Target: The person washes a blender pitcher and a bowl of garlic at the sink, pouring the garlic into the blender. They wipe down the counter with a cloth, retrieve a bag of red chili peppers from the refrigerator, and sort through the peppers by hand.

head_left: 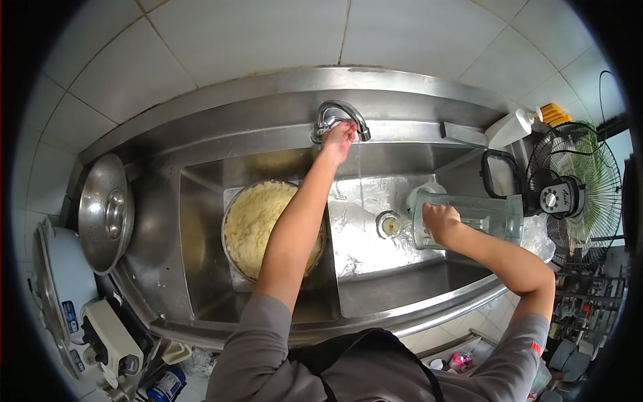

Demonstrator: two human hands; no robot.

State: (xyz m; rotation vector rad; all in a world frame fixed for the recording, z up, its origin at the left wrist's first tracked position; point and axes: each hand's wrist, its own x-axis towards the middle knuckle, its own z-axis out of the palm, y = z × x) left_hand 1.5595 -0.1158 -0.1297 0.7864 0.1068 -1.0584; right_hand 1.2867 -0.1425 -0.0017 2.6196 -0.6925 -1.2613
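Note:
Up at the back of the sink, my left hand (340, 139) is closed at the base of the curved chrome faucet (343, 106); the handle is hidden behind the fingers. A thin stream of water falls from the spout into the right basin. My right hand (441, 222) is closed on the open end of a clear container (492, 218), which looks like a blender jar, tilted on its side over the right basin. Close to its mouth lies the round drain (388, 225). Under my left forearm, a large round pot of pale, crumbly food (258, 218) sits in the left basin.
A metal colander (107, 214) leans at the left end of the counter. To the right stand a black fan (576, 194), a white bottle (512, 128) and a dark-rimmed container (501, 173). A beige appliance (110, 338) is at lower left. The steel divider (333, 268) separates the basins.

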